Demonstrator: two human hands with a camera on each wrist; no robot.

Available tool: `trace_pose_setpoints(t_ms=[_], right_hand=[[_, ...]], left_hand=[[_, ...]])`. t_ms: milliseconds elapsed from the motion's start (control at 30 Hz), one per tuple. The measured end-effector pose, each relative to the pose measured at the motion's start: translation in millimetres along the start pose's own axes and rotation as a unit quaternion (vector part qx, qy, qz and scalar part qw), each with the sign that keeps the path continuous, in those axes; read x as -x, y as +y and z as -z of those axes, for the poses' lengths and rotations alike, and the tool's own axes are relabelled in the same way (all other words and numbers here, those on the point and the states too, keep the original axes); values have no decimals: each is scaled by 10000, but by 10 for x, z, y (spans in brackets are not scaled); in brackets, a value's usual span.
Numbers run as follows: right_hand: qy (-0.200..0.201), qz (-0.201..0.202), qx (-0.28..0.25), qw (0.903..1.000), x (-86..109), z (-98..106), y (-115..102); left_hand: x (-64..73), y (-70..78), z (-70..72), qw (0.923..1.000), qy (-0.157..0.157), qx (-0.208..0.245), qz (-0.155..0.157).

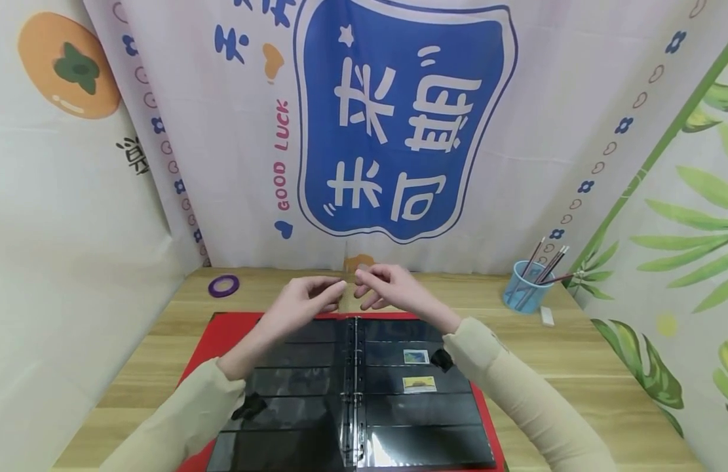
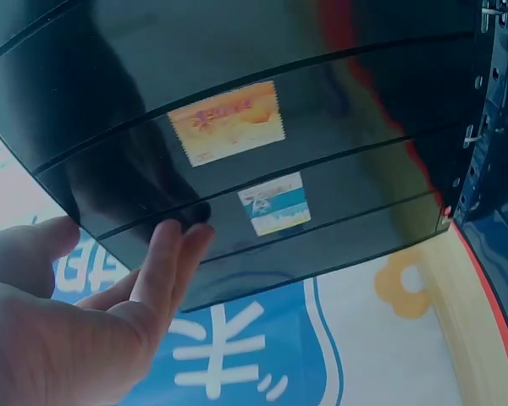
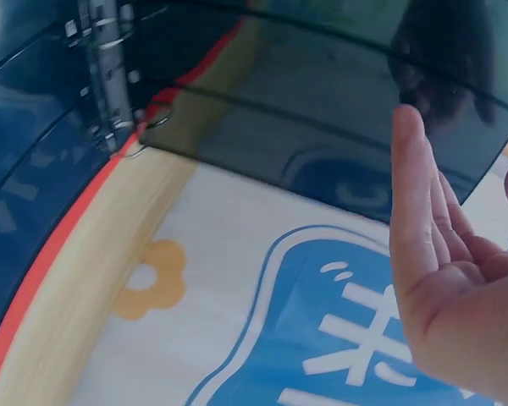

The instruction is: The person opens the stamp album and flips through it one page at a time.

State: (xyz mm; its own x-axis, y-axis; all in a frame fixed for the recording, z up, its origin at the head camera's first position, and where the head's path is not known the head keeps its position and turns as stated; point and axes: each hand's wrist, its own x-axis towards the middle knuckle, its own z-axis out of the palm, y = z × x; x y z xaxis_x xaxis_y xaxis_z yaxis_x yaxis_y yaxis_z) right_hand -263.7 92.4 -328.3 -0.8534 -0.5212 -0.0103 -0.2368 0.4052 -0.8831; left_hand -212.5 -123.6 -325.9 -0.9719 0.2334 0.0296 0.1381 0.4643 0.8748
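Note:
A stamp album (image 1: 234,322) with a red cover lies open on the table, its glossy black pages held by a ring spine (image 1: 356,396). One black page (image 2: 364,199) stands upright between my hands. My left hand (image 1: 310,298) is at its left face, fingers fairly straight; the fingertips appear to touch it. At the other face, my right hand (image 1: 399,292) extends straight fingers against or very near the page. That left face carries an orange stamp (image 2: 230,123) and a blue-and-white stamp (image 2: 275,203). The head view shows a blue-green stamp (image 1: 415,356) and a yellow stamp (image 1: 419,384) at the right.
A purple ring of tape (image 1: 224,286) lies at the back left of the wooden table (image 1: 599,387). Back right stands a blue cup (image 1: 525,288) of pencils beside a white eraser (image 1: 547,316). A printed curtain (image 1: 246,164) hangs behind the table.

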Motion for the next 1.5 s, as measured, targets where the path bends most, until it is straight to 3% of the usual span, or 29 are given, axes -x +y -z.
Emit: trace_pose_setpoints(t_ms=[167,367,533,767,967,1133,1333,1500], right_hand=[[91,312,458,9984,58,63,260],[288,266,1526,9875,259,136,637],[164,170,2130,9768,438,175,998],[-92,187,2784,9602,644,257,1399],[-218,-101,3063,9516,730,326,1656],[-162,-343,3218,9460,773,390,1820],[-143,-413,3337,9417,799,447,1936],[-126,-275,3415,9394,816,466,1980]], left_hand=[[82,-65,184,9994,96,304,163],[234,-219,422,9995,200,5,232],[404,-463,577,9986,425,-233,212],[581,-882,728,9973,495,-169,517],[670,-1281,769,9947,469,-301,865],[650,-1544,743,9932,510,-307,1005],[603,-1731,704,9912,478,-608,1074],[584,-1777,662,9833,394,-1458,1018]])
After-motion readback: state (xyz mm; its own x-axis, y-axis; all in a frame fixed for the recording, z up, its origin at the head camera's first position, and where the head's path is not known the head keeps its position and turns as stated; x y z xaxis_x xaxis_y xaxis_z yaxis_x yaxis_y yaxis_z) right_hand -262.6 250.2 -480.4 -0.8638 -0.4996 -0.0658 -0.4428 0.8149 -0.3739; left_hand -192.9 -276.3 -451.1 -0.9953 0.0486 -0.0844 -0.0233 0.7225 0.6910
